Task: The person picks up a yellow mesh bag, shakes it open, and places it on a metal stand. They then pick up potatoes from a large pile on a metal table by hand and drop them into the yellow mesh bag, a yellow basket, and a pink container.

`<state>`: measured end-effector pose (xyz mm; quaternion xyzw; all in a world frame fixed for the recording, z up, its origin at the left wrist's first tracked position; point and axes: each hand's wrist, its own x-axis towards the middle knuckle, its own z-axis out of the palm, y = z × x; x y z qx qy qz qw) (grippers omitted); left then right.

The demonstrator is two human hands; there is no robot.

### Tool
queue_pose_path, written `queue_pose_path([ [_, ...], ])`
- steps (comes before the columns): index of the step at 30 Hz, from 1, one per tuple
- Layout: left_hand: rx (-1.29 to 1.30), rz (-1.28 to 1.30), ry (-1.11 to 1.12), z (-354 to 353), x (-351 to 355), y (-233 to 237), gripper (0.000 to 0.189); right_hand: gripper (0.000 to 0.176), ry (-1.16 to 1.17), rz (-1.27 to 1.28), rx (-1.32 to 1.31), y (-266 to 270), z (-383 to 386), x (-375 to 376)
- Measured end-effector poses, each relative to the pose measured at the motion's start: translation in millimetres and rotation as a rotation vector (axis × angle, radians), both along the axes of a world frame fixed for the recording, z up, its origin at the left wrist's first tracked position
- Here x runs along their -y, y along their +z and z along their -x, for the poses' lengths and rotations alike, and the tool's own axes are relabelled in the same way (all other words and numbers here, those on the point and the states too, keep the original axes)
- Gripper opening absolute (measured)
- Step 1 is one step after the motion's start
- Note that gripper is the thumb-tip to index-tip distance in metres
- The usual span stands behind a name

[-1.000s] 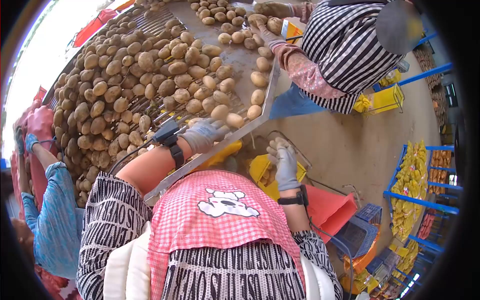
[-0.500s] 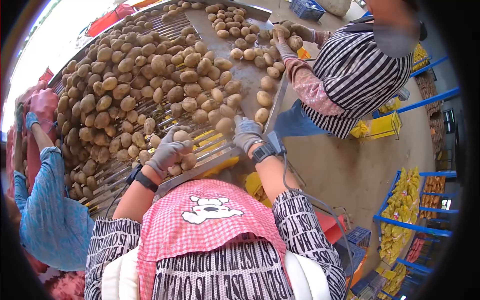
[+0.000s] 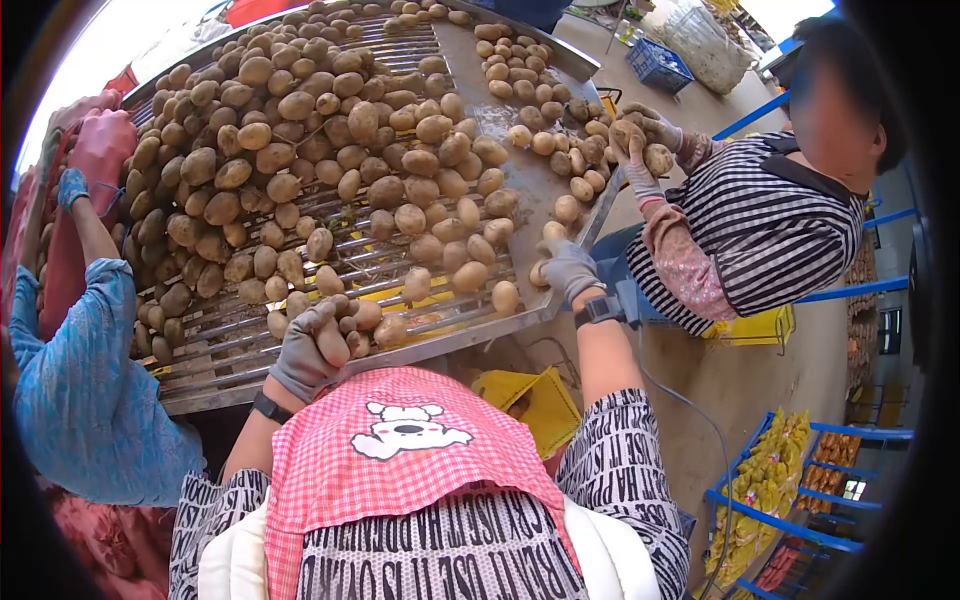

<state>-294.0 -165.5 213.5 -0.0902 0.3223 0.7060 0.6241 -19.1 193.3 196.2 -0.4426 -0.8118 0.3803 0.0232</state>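
Observation:
My left hand (image 3: 308,355), in a grey work glove, is closed around a potato (image 3: 333,343) at the near edge of the roller table (image 3: 250,345). Loose potatoes lie beside its fingers. At the table's near right corner, my right hand (image 3: 572,268), also gloved, is curled over a potato (image 3: 540,273); the fingers partly hide it. Another potato (image 3: 555,232) is by its fingertips, on the metal side tray (image 3: 535,205). A large heap of potatoes (image 3: 270,150) covers most of the rollers.
Across the tray stands a co-worker in a striped top (image 3: 770,225), gloved hands holding potatoes. Another person's blue sleeve (image 3: 85,330) is at left beside pink sacks (image 3: 105,150). A yellow container (image 3: 535,405) sits below the table edge. Racks of yellow bags (image 3: 765,480) stand right.
My right hand has moved right, from the roller edge to the side tray. My left hand has moved slightly left and down, still holding a potato. The camera view has shifted.

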Motion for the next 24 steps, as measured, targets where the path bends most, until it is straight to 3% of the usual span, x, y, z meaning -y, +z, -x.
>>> queue_pose_path([
  [1, -0.06, 0.015, -0.027, -3, -3, 3, 0.034, 0.026, 0.359, -0.389, 0.606, 7, 7, 6],
  [5, 0.049, -0.062, -0.081, -7, -16, 0, 0.037, 0.022, 0.458, -0.541, 0.89, -20, 32, 21],
  [7, 0.097, -0.06, -0.055, -8, -16, 1, 0.041, 0.023, 0.496, -0.485, 0.944, -7, 48, 23],
  [9, 0.046, -0.001, -0.027, -6, -13, 5, 0.042, 0.024, 0.507, -0.55, 0.884, -20, 37, 10],
  [11, 0.016, 0.032, 0.008, -5, -12, 14, 0.035, 0.036, 0.452, -0.395, 0.778, 7, 32, 0],
  [14, -0.023, 0.176, 0.079, -5, -7, 10, 0.033, 0.042, 0.309, -0.382, 0.559, 27, 25, -15],
  [16, -0.033, 0.173, 0.072, -1, -7, 5, 0.032, 0.063, 0.085, -0.33, 0.418, 15, 24, -35],
  [17, -0.034, 0.176, 0.07, -1, -9, 5, 0.032, 0.063, 0.083, -0.327, 0.417, 4, 22, -45],
  [19, 0.043, 0.101, 0.041, -5, -16, 6, 0.031, 0.074, 0.029, -0.089, 0.398, -7, 23, -53],
  [23, 0.074, 0.08, 0.0, -11, -19, 1, 0.031, 0.077, 0.088, -0.164, 0.616, 0, 32, -39],
  [24, 0.121, 0.074, 0.01, -10, -21, 2, 0.031, 0.07, 0.084, -0.171, 0.62, 3, 34, -38],
])
